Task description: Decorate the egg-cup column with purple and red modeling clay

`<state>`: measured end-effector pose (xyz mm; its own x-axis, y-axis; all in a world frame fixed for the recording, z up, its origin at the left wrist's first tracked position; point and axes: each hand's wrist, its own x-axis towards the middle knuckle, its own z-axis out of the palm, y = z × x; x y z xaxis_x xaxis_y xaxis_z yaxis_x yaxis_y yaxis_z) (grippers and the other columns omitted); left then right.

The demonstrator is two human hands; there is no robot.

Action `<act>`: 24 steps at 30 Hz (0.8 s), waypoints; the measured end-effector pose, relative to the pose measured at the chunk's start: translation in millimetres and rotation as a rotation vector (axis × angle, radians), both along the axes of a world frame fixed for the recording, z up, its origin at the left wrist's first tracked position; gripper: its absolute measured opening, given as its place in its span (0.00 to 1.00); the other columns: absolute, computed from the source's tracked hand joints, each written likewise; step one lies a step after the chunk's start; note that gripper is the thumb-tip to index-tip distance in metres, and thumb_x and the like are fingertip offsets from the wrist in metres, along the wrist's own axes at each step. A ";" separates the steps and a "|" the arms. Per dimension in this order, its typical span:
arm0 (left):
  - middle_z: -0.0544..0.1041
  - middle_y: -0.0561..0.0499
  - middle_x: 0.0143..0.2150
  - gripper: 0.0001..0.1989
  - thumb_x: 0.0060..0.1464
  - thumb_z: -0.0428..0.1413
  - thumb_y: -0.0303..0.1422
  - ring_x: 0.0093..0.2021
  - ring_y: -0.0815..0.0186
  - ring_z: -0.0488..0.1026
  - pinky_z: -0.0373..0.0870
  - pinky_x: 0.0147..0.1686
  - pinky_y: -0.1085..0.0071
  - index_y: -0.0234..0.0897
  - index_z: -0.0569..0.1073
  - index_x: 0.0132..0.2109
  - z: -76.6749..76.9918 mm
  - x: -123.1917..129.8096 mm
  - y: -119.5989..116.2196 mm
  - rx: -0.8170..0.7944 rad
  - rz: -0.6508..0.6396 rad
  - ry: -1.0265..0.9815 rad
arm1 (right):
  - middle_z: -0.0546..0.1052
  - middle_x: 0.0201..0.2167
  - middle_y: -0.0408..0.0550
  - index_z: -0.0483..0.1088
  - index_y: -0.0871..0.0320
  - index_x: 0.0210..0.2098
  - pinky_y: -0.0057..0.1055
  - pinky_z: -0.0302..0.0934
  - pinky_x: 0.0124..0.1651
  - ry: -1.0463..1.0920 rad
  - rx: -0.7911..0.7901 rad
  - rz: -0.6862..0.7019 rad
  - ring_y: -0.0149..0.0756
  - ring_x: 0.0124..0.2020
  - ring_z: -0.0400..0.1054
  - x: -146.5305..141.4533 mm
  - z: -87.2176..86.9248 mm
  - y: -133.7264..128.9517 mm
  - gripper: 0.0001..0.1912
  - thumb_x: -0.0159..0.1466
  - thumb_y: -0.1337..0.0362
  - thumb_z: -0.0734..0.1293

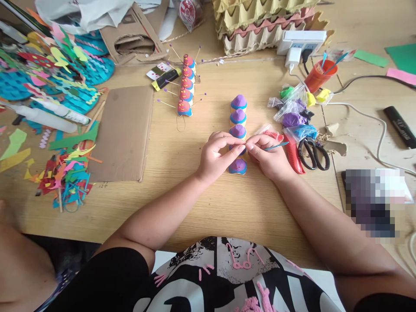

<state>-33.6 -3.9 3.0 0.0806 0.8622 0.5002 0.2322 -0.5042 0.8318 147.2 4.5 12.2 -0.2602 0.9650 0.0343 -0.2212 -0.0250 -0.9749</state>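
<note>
purple-topped row [238, 166] on wooden table [182, 203], cartons [260, 26] behind

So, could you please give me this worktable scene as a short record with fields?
left hand: fingertips meet the right's; anything pinched is too small to identify
right hand: holds thin blue tool
under hands: purple-and-blue cup row
far left of hands: red-and-blue cup row with smiling faces
left side: cardboard sheet, paper scraps
right side: black-handled scissors, orange-red cup
back: stacked egg cartons
</note>
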 end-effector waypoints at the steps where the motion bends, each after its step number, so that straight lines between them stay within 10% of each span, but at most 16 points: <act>1: 0.84 0.50 0.40 0.11 0.66 0.64 0.43 0.46 0.64 0.80 0.74 0.52 0.64 0.42 0.84 0.41 -0.1 0.1 0.1 0.002 0.007 0.005 | 0.63 0.17 0.37 0.77 0.55 0.29 0.28 0.63 0.31 0.001 0.003 0.002 0.31 0.26 0.64 0.2 -0.7 0.0 0.21 0.57 0.45 0.81; 24: 0.84 0.49 0.43 0.16 0.69 0.59 0.48 0.49 0.62 0.79 0.74 0.56 0.62 0.43 0.84 0.44 4.6 -1.9 -1.7 -0.082 -0.031 -0.029 | 0.67 0.19 0.37 0.77 0.55 0.29 0.28 0.67 0.34 0.052 -0.007 0.017 0.29 0.26 0.66 -1.4 4.2 -0.9 0.19 0.58 0.47 0.81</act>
